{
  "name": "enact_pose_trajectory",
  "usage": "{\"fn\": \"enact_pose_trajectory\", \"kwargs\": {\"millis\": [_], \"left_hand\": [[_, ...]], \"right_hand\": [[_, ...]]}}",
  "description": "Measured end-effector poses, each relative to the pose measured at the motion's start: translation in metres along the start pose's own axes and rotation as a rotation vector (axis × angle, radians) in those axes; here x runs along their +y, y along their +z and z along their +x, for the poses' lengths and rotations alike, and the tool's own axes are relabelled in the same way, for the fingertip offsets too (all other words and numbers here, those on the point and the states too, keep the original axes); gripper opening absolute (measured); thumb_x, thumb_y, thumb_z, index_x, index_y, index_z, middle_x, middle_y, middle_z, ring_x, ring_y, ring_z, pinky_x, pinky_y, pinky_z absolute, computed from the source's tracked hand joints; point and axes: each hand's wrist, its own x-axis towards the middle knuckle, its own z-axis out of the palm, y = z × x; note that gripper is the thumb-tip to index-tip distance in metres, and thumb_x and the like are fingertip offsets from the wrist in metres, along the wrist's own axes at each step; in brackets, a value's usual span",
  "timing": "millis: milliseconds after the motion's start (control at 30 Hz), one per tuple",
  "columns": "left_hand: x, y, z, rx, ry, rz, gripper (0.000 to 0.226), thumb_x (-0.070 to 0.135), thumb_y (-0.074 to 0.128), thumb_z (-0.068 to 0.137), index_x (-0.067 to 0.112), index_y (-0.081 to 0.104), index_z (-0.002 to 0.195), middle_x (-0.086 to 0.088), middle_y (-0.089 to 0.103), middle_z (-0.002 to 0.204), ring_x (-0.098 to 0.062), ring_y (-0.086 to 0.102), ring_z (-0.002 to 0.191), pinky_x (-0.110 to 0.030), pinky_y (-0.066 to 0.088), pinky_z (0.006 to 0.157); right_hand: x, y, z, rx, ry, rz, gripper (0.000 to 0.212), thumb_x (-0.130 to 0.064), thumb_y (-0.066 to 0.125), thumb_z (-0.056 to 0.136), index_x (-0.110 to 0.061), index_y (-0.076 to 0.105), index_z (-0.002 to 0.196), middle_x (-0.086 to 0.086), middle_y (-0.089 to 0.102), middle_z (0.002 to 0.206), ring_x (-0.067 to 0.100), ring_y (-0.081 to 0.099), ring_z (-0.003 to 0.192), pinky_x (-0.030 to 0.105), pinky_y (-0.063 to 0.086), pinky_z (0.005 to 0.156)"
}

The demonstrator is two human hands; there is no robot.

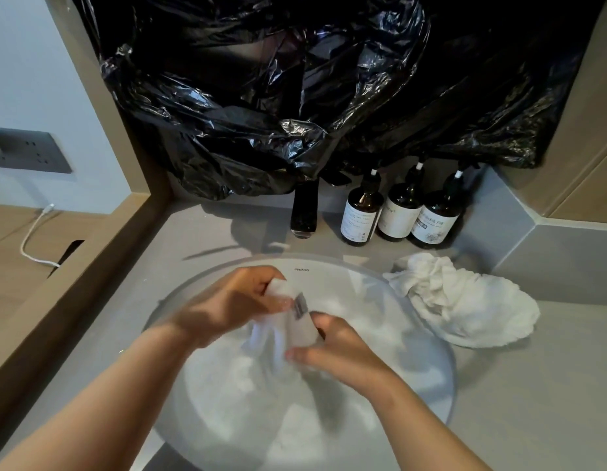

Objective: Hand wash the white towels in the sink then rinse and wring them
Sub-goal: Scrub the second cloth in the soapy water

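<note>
2 hands met over the round white sink (332, 266), set toward the front edge of the grey counter (533, 402). The right hand (342, 351), nearer, and the left hand (227, 300), farther back, each curled tightly around an end of a twisted white towel (295, 322) held above the basin's middle. A crumpled white towel (465, 307) lay on the counter at the sink's right rim, touching it. Along the counter's back edge stood a dark faucet (303, 212) with 3 brown pump bottles (400, 212) just right of it. Black plastic sheeting (261, 96) hung behind them.
</note>
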Motion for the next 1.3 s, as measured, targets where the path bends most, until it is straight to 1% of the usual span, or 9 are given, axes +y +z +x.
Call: {"fn": "enact_pose_trajectory", "kwargs": {"millis": [133, 233, 367, 500, 733, 867, 1000, 1133, 1300], "left_hand": [[-0.006, -0.009, 0.002, 0.111, -0.052, -0.168, 0.035, 0.027, 0.068, 0.069, 0.005, 0.062, 0.096, -0.019, 0.065, 0.090, -0.031, 0.064, 0.085, -0.055, 0.048, 0.090], [-0.024, -0.020, 0.002, 0.265, -0.018, 0.285, 0.032, 0.043, 0.073, 0.070, 0.027, 0.061, 0.095, -0.004, 0.066, 0.092, -0.025, 0.063, 0.088, -0.044, 0.052, 0.082], [-0.050, 0.003, 0.003, -0.131, -0.072, 0.601, 0.066, 0.056, 0.074, 0.064, 0.033, 0.052, 0.123, 0.009, 0.061, 0.098, -0.006, 0.061, 0.087, -0.025, 0.052, 0.079], [-0.055, 0.018, 0.002, -0.261, -0.148, 0.840, 0.026, 0.045, 0.056, 0.088, 0.023, 0.052, 0.076, 0.008, 0.046, 0.080, -0.011, 0.048, 0.075, -0.024, 0.036, 0.066], [-0.046, -0.005, -0.002, -0.111, 0.066, 0.142, 0.032, 0.034, 0.053, 0.088, 0.003, 0.060, 0.079, -0.007, 0.056, 0.074, -0.015, 0.054, 0.073, -0.028, 0.043, 0.070], [-0.037, -0.001, 0.002, 0.038, -0.126, -0.192, 0.051, 0.036, 0.058, 0.075, -0.006, 0.059, 0.103, -0.020, 0.066, 0.099, -0.031, 0.064, 0.091, -0.042, 0.047, 0.090], [-0.019, -0.011, -0.004, -0.101, -0.142, 0.049, 0.066, 0.049, 0.076, 0.062, 0.021, 0.056, 0.119, -0.001, 0.066, 0.111, -0.018, 0.064, 0.103, -0.036, 0.052, 0.093], [0.006, -0.024, -0.008, -0.053, -0.049, 0.398, 0.037, 0.047, 0.074, 0.076, 0.029, 0.063, 0.106, 0.012, 0.068, 0.100, -0.007, 0.064, 0.093, -0.026, 0.052, 0.087], [0.043, -0.021, -0.015, 0.039, -0.037, -0.082, 0.014, 0.017, 0.056, 0.093, 0.013, 0.069, 0.089, -0.002, 0.074, 0.075, -0.014, 0.071, 0.065, -0.026, 0.058, 0.061]], "right_hand": [[0.027, 0.000, 0.002, 0.090, 0.132, -0.187, 0.012, -0.025, 0.063, 0.084, -0.025, 0.068, 0.095, -0.004, 0.070, 0.093, 0.009, 0.066, 0.083, 0.018, 0.050, 0.070], [0.032, -0.013, 0.001, 0.204, 0.089, -0.163, 0.012, -0.021, 0.056, 0.090, -0.017, 0.065, 0.082, 0.000, 0.064, 0.076, 0.014, 0.061, 0.075, 0.020, 0.043, 0.062], [0.009, -0.019, -0.001, 0.028, 0.007, -0.099, 0.012, -0.011, 0.053, 0.084, -0.013, 0.065, 0.083, -0.002, 0.059, 0.067, 0.009, 0.052, 0.060, 0.015, 0.038, 0.053], [0.008, -0.022, 0.004, 0.037, -0.075, -0.195, 0.010, -0.018, 0.056, 0.086, -0.014, 0.063, 0.079, -0.006, 0.053, 0.063, 0.006, 0.046, 0.055, 0.017, 0.037, 0.053], [0.039, -0.035, 0.009, -0.099, 0.048, -0.650, 0.015, -0.033, 0.072, 0.076, -0.028, 0.058, 0.073, -0.012, 0.057, 0.073, 0.009, 0.057, 0.075, 0.020, 0.039, 0.064], [0.049, -0.040, 0.004, 0.103, 0.139, -0.006, 0.020, -0.023, 0.061, 0.091, -0.015, 0.050, 0.076, -0.001, 0.049, 0.071, 0.009, 0.046, 0.059, 0.014, 0.035, 0.050], [0.034, -0.044, 0.002, 0.172, 0.168, 0.253, 0.017, -0.027, 0.052, 0.096, -0.014, 0.047, 0.087, 0.003, 0.053, 0.075, 0.015, 0.052, 0.063, 0.023, 0.039, 0.055], [-0.004, -0.056, -0.003, 0.278, -0.044, 0.295, 0.011, -0.017, 0.056, 0.094, -0.009, 0.053, 0.088, 0.005, 0.058, 0.081, 0.015, 0.056, 0.073, 0.029, 0.043, 0.065], [-0.053, -0.073, -0.016, 0.360, -0.198, 0.229, 0.015, -0.018, 0.058, 0.093, -0.005, 0.059, 0.087, 0.009, 0.057, 0.078, 0.019, 0.054, 0.072, 0.030, 0.042, 0.066]]}}
